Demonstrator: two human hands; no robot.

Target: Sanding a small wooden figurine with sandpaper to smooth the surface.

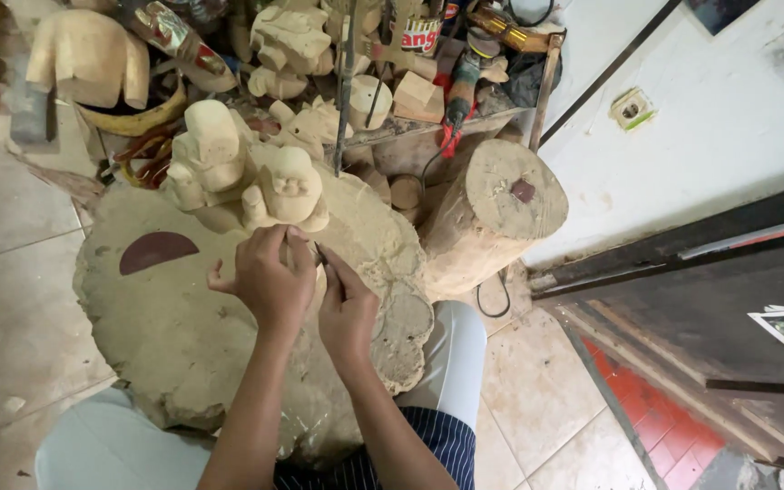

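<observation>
A small pale wooden carving (290, 192), rounded and figure-like, stands at the far edge of a broad, rough wooden slab (165, 318), and we see it directly above and ahead of our two hands. Our left hand (267, 279) sits just below the carving, fingers curled inward with the thumb spread to the side; its fingertips reach up to the figure's base, though we cannot tell whether they actually grip it. Our right hand (347, 308) lies just beside the left, touching it, fingers pinched narrowly around a thin dark tool (320, 257) whose tip points up toward the carving's lower right side. What kind of blade it is remains too small to make out.

A taller pale carving (206, 150) stands just to the left of the small one, the two nearly touching. A dark red half-round patch (157, 249) marks the slab's left part. To the right, an upright log section (494, 210) stands close to the slab. Beyond it all, a cluttered low shelf (428, 125) holds more unfinished wooden figures, blocks and hand tools. A white wall (710, 118) with a socket (632, 109) rises at right, above a dark wooden panel (710, 308). Tiled floor (11, 299) lies at left.
</observation>
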